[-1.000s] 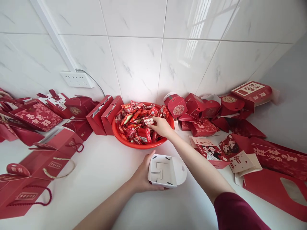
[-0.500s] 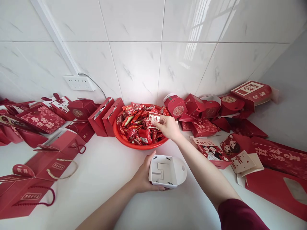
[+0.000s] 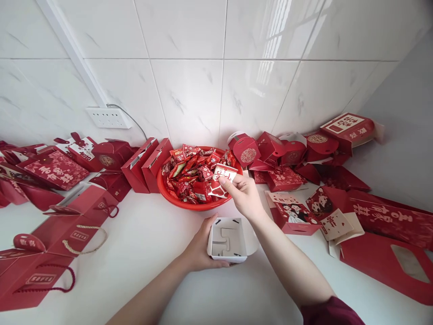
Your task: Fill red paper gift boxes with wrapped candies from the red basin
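Observation:
My left hand [image 3: 200, 250] grips an open paper gift box [image 3: 221, 259] by its left side, thumb along the far edge and fingers along the near side. White inside, the box shows folded bottom flaps and nothing lying in it; its rounded lid flap spreads to the right, partly behind my right arm. Between the thumb and fingers of my right hand [image 3: 246, 195] is a red and white wrapped candy [image 3: 224, 174]. It is held over the right front rim of a red plastic basin [image 3: 189, 206], which is heaped with red-wrapped candies [image 3: 189, 174].
Red gift boxes with rope handles [image 3: 72, 230] stand on the white table [image 3: 135, 271] at left. More red boxes [image 3: 286, 174] and flattened cartons [image 3: 382, 253] lie at right. A tiled wall [image 3: 189, 95] with a power socket [image 3: 108, 118] rises behind.
My right hand has drawn the candy up and toward me from the heap, showing more of its wrapper. My left hand keeps its hold on the box. The view has shifted slightly.

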A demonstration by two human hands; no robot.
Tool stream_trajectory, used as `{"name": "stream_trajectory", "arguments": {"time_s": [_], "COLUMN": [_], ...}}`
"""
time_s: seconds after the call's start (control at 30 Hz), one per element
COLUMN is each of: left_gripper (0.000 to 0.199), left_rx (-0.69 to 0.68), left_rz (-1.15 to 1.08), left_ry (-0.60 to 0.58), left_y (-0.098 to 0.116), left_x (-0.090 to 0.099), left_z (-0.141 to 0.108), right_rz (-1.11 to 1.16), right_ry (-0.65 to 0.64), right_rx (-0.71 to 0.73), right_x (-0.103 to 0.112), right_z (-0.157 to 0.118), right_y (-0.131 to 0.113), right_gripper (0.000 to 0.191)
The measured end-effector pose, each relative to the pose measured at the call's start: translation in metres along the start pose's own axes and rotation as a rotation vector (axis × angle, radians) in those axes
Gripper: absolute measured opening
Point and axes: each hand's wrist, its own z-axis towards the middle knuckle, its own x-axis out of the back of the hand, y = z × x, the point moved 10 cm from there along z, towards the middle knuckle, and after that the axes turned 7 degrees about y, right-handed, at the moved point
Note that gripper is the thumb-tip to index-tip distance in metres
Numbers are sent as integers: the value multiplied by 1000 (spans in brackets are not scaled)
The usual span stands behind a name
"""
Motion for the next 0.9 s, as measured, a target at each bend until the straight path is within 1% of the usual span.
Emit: {"name": "stream_trajectory", "arguments": {"time_s": [0.07, 0.1, 0.13, 0.17, 0.2, 0.23, 0.27, 0.3, 0.33, 0.37, 0.4, 0.47, 0.5, 0.53, 0.6, 0.67, 0.8, 0.9], "left_gripper": [126, 121, 112, 99, 84, 67, 51, 35, 25, 21, 19, 16, 13, 12, 17, 21, 23, 25], "left_rx": [-85, -121, -146, -171, -197, -226, -255, -272, -290, -293, -291, -260, -242, -224, -190, -156, -81, -18], "left_rz": [205, 308, 385, 438, 479, 516, 555, 600, 629, 630, 603, 523, 483, 447, 371, 284, 131, 35], "left_ry": [19, 23, 25, 36, 72, 145, 248, 375, 499, 566, 591, 543, 520, 500, 482, 481, 463, 425], "left_y": [16, 25, 34, 44, 57, 72, 90, 108, 128, 145, 160, 180, 187, 191, 192, 187, 172, 165], "left_x": [5, 7, 9, 12, 17, 24, 34, 46, 57, 64, 67, 66, 65, 64, 63, 62, 60, 57], "left_z": [-1, -2, -3, -4, -4, -3, -1, 0, 2, 7, 14, 34, 43, 50, 60, 64, 67, 68], "right_rz": [42, 68, 101, 142, 192, 246, 293, 329, 361, 390, 412, 441, 447, 446, 413, 344, 239, 205], "right_ry": [42, 50, 51, 47, 39, 25, 5, -14, -28, -40, -52, -68, -73, -75, -68, -92, -193, -177], "right_rx": [10, 1, -23, -62, -109, -155, -192, -217, -230, -239, -242, -237, -229, -220, -209, -215, -231, -231], "right_x": [6, 9, 12, 15, 16, 17, 17, 17, 17, 17, 16, 14, 14, 13, 15, 16, 9, 7], "right_z": [-6, -8, -10, -12, -14, -16, -18, -19, -21, -23, -25, -28, -30, -31, -33, -35, -39, -39], "right_y": [-5, -5, -3, 0, 5, 10, 13, 14, 14, 13, 10, 4, 0, -4, -9, -12, -12, -10], "right_gripper": [38, 35, 31, 29, 28, 27, 26, 26, 27, 29, 30, 31, 30, 29, 27, 26, 30, 35]}}
